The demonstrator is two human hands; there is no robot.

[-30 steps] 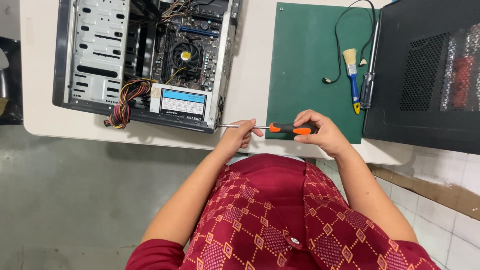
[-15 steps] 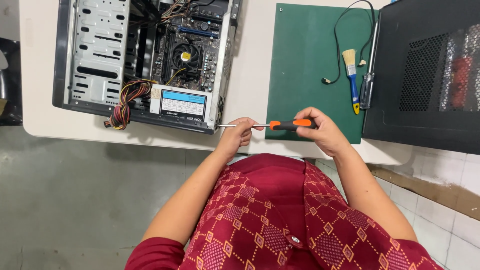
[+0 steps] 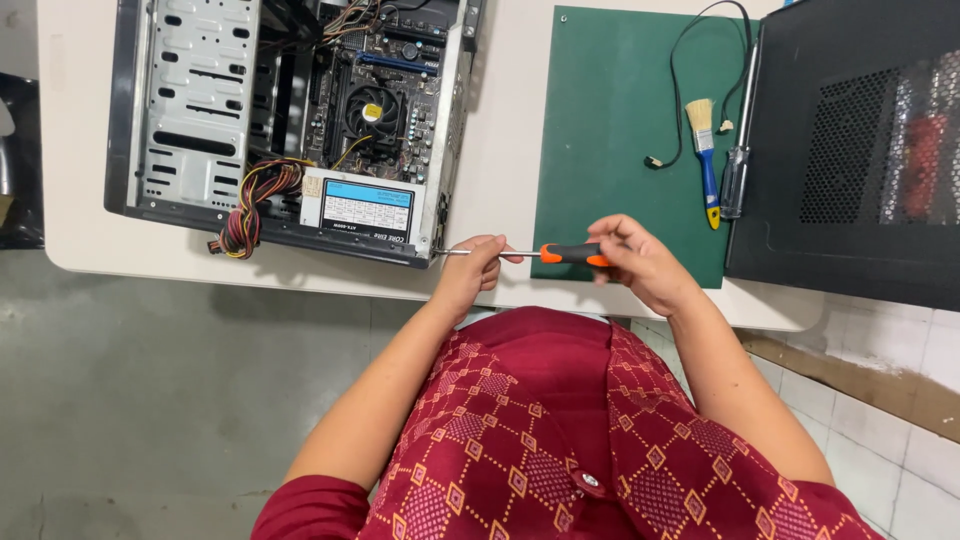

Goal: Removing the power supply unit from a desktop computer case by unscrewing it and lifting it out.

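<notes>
**Two hands on one screwdriver at the case's corner**

Both hands work a single tool. The right hand (image 3: 645, 262) is closed around the rubbery orange-and-black handle of the screwdriver (image 3: 560, 254), while the left hand (image 3: 468, 272) curls its fingers lightly about the thin, bright steel shaft, steadying it. The tool lies level, parallel to the near table edge, and its tip meets the lower right corner of the open computer case (image 3: 290, 120), just beside the boxy power supply (image 3: 368, 210) with its pale blue label.

The case is sheet metal, grey and perforated with slots; inside sit a dark circuit board and a round black cooling fan (image 3: 372, 105). A twisted bundle of red, yellow and black wires (image 3: 250, 200) spills over the near edge.

To the right, a flat matte green mat (image 3: 610, 130) covers the smooth white table (image 3: 500, 120). On it lie a brush (image 3: 705, 160) with pale bristles and a blue handle, a second screwdriver (image 3: 738, 170) with a dark handle, and a thin looping black cable (image 3: 700, 60). A black side panel (image 3: 850, 150) with a fine mesh grille rests at the far right.
</notes>
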